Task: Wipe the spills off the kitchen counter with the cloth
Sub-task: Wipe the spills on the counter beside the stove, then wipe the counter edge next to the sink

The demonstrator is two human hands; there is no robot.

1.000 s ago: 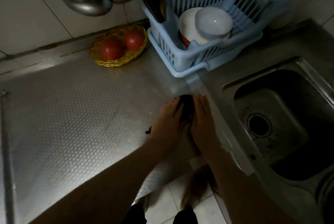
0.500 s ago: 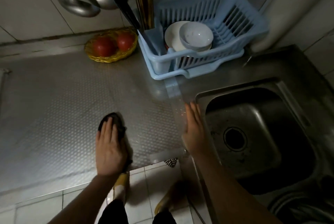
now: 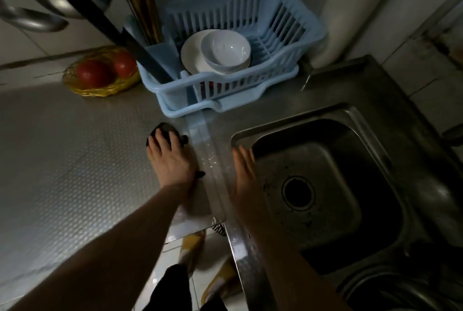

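A dark cloth (image 3: 163, 128) lies on the textured steel counter (image 3: 75, 160), just in front of the blue dish rack. My left hand (image 3: 170, 160) presses flat on the cloth with straight fingers; most of the cloth is hidden under the palm. My right hand (image 3: 244, 172) rests flat with straight fingers on the left rim of the sink (image 3: 325, 185). Small water drops (image 3: 209, 160) glisten on the smooth strip between the two hands.
The blue dish rack (image 3: 225, 95) with a white bowl and plate stands at the back. A yellow basket of tomatoes (image 3: 100, 77) sits to its left. Ladles hang at the upper left. Below the counter edge I see floor tiles and slippers.
My left hand has slid the cloth from the front edge of the counter back and to the right, up near the dish rack. My right hand stays on the sink rim.
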